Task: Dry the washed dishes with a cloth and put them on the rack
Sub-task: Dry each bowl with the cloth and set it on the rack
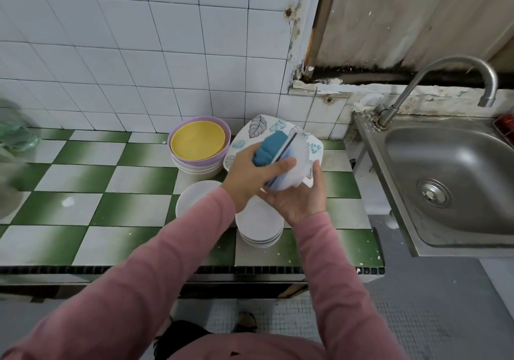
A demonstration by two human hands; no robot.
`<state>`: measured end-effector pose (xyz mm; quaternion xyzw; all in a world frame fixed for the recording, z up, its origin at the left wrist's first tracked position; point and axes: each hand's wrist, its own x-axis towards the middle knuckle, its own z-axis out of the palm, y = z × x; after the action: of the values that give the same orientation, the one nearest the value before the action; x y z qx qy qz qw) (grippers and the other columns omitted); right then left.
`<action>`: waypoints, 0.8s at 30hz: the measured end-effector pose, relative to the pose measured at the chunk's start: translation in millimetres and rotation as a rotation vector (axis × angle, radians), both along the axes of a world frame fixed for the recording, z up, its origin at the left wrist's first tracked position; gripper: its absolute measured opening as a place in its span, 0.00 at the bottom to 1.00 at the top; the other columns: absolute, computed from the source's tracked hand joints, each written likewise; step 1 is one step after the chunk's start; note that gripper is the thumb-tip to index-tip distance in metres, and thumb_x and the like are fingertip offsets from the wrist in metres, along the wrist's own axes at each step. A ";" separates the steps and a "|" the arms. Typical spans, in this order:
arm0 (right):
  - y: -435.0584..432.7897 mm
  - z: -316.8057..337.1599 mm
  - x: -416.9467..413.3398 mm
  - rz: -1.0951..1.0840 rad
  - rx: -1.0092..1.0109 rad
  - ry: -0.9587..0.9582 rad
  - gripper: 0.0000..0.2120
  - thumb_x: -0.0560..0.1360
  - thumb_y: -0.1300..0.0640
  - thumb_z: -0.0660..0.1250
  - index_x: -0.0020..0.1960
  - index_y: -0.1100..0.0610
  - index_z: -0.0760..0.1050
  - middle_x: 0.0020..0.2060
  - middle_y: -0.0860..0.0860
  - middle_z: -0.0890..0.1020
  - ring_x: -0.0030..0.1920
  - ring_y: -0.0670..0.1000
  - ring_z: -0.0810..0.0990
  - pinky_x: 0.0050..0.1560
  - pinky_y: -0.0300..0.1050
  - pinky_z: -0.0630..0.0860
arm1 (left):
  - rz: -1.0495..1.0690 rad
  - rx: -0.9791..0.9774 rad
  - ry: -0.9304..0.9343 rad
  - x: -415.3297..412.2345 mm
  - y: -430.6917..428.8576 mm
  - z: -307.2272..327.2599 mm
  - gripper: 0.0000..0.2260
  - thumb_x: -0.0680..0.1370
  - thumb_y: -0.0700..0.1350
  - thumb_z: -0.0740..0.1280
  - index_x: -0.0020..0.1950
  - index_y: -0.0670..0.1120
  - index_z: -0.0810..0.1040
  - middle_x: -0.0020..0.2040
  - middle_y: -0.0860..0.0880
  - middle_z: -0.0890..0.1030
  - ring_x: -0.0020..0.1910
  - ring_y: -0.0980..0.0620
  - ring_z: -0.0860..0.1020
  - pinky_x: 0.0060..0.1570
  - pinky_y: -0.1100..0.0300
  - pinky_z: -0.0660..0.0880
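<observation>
My right hand point(301, 197) cups a white bowl point(294, 168) with a dark rim line from below, holding it tilted above the counter. My left hand point(250, 176) grips a blue cloth point(271, 148) and presses it into the bowl, thumb over the rim. Under my hands stands a stack of white bowls point(260, 227). A single white bowl point(194, 195) sits just to its left. Behind, a leaf-patterned square plate point(258, 129) lies on the counter, partly hidden by the held bowl. No rack is in view.
A stack of lilac and white bowls with a yellow plate point(198, 140) on top stands by the tiled wall. The green-and-white checked counter point(91, 193) stretches left. A steel sink point(456, 181) with a curved tap point(434, 81) lies to the right.
</observation>
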<state>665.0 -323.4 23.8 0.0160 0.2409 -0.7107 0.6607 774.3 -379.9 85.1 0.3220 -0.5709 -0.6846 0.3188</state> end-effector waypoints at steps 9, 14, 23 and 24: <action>-3.7 -4.4 8.4 -0.166 0.007 -0.061 0.39 0.56 0.61 0.82 0.66 0.59 0.76 0.58 0.58 0.82 0.49 0.60 0.85 0.41 0.51 0.83 | 0.064 0.402 0.200 20.6 -22.2 -16.3 0.25 0.68 0.56 0.78 0.62 0.49 0.78 0.57 0.47 0.84 0.55 0.46 0.82 0.43 0.49 0.81; -10.6 13.7 -2.2 -0.193 -0.178 -0.039 0.34 0.47 0.61 0.87 0.53 0.60 0.85 0.53 0.59 0.85 0.50 0.60 0.85 0.45 0.61 0.82 | 0.162 0.654 0.293 35.5 -25.2 -26.2 0.21 0.73 0.56 0.67 0.63 0.48 0.78 0.60 0.45 0.83 0.52 0.46 0.83 0.41 0.51 0.82; -5.9 40.3 -25.5 -0.273 -0.163 0.172 0.43 0.53 0.50 0.86 0.65 0.60 0.77 0.61 0.58 0.82 0.59 0.59 0.82 0.52 0.60 0.81 | 0.372 0.467 0.320 44.2 -42.9 -20.5 0.22 0.82 0.53 0.62 0.73 0.45 0.69 0.64 0.44 0.80 0.58 0.46 0.81 0.46 0.54 0.82; -7.7 42.5 -21.2 -0.277 -0.126 0.242 0.43 0.57 0.47 0.84 0.68 0.59 0.74 0.63 0.57 0.81 0.61 0.58 0.81 0.55 0.59 0.80 | 0.371 0.400 0.307 41.0 -41.9 -18.0 0.22 0.82 0.53 0.61 0.73 0.46 0.68 0.64 0.45 0.80 0.59 0.47 0.81 0.48 0.53 0.81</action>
<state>643.8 -331.1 66.3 -0.0780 0.2690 -0.8054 0.5224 815.3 -421.8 67.1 0.3699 -0.3020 -0.7541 0.4509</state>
